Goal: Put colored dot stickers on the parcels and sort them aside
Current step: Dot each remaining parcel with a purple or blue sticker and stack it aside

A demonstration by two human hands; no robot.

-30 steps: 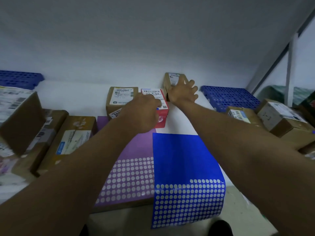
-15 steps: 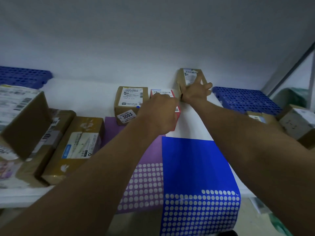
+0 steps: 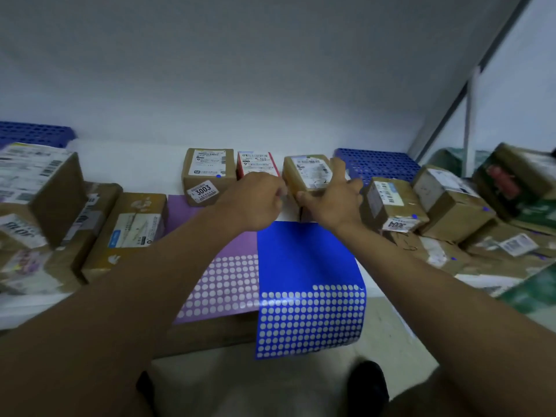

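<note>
My right hand [image 3: 334, 200] grips a small brown parcel [image 3: 307, 173] with a white label, thumb on its near left corner and fingers round its right side. It sits just right of a red parcel [image 3: 257, 164]. My left hand [image 3: 255, 203] is curled in front of the red parcel; whether it holds a sticker is hidden. Left of the red one stands a brown parcel marked 3003 [image 3: 207, 176] with a blue dot. A blue sticker sheet [image 3: 307, 281] and a purple sticker sheet [image 3: 222, 281] lie in front of me, with many dots peeled off.
Brown parcels [image 3: 132, 230] are stacked at the left. More parcels [image 3: 394, 206], some with blue dots, pile up at the right. Blue plastic pallets [image 3: 379, 167] lie at the back right and back left. The sheets overhang the white shelf edge [image 3: 36, 308].
My right hand has pulled the small brown parcel from the back toward me, beside the red parcel. My left hand has drawn back off the red parcel. The view has swung right.
</note>
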